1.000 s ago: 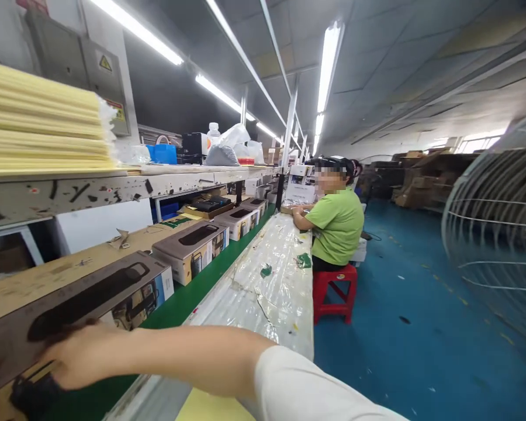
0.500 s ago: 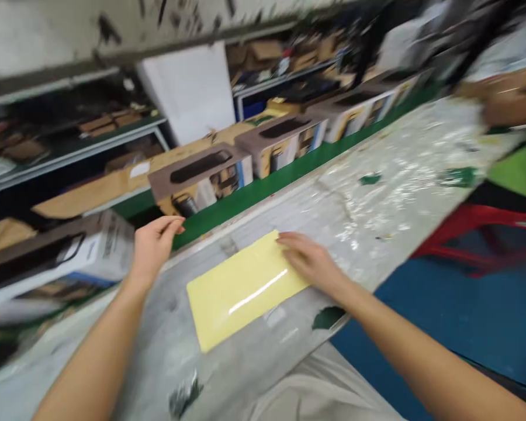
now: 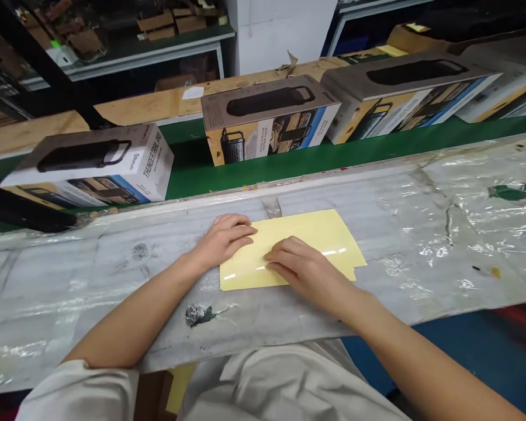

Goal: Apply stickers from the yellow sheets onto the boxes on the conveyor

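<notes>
A glossy yellow sheet (image 3: 307, 231) lies flat on the plastic-covered table, with a few bright shiny streaks across it and a small notch at its lower right corner. My left hand (image 3: 223, 240) rests over the sheet's left edge, fingers stretched out and thumb slightly apart. Over the sheet's middle is my right hand (image 3: 307, 266), its fingertips brought together in a pinch. Whatever may be between those fingertips is too small to make out.
Behind the table, a green conveyor belt (image 3: 193, 169) carries printed speaker boxes, among them a white one (image 3: 153, 164) at left and a brown one (image 3: 272, 120) nearer the middle. A black post (image 3: 48, 70) stands at far left. The plastic cover (image 3: 421, 234) is torn in places.
My left hand has come down from beside the belt onto the sheet's left edge. My right hand has moved from the sheet's right end to its middle. The view has turned left.
</notes>
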The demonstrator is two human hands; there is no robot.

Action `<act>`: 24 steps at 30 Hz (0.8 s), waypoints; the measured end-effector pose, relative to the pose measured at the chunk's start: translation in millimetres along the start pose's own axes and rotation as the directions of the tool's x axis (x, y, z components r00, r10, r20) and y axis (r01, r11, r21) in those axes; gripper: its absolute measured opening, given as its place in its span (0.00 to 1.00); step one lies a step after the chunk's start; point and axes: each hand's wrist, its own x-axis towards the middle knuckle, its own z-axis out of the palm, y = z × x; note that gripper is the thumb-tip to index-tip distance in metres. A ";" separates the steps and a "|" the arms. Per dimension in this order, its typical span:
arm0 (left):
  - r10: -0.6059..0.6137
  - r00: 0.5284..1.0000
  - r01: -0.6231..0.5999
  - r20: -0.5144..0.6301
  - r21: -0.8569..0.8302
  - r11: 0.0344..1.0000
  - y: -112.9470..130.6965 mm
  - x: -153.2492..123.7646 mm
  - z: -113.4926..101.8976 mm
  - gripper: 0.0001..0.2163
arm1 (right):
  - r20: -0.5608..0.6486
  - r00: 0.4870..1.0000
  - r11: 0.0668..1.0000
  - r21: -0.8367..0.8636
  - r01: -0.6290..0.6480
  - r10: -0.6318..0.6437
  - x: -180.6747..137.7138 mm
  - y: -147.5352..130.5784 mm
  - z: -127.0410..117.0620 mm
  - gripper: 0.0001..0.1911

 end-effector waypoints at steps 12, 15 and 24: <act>-0.243 0.950 0.280 0.197 -0.189 0.941 -0.2 0.7 -8.5 0.28 | 0.021 0.994 0.992 0.067 -0.107 0.106 4.7 1.6 17.0 0.10; -0.257 0.935 0.306 0.244 -0.191 0.933 1.7 2.0 -11.0 0.37 | 0.034 0.993 0.992 0.054 -0.111 0.109 4.9 1.4 18.0 0.10; -0.308 0.907 0.371 0.288 -0.194 0.908 2.6 4.9 -12.9 0.50 | -0.042 0.997 0.996 0.064 -0.059 0.062 -0.5 2.1 20.2 0.12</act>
